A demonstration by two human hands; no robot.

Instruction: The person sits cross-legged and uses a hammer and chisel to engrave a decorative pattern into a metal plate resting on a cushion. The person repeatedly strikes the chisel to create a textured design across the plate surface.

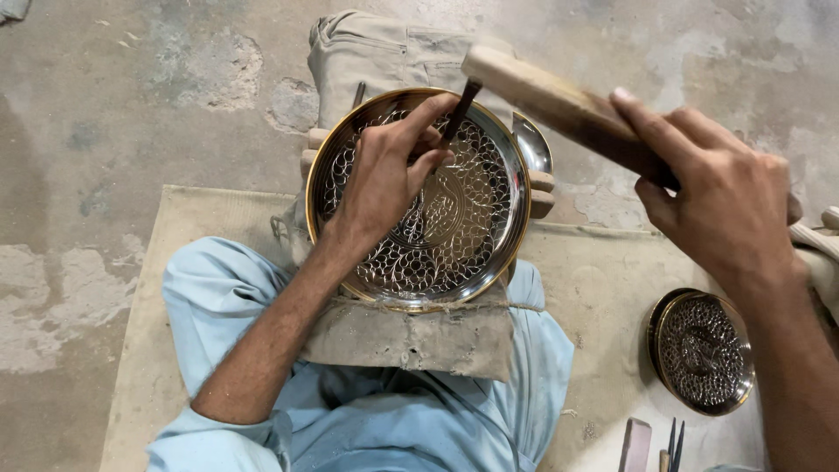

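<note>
Head view: left hand (384, 170) w/ chisel (461, 107) on plate (489, 236).

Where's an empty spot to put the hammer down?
The mat is bare between the big engraved plate and the small plate. The concrete floor left of the big plate is bare too. Tools crowd the mat's bottom right.

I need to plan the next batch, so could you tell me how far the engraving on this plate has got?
Most of the plate already carries leaf and scroll pattern around a central bird. The left hand holds a chisel near the upper rim; the right hand raises a wooden mallet. The remainder is hidden by the hand.
</note>
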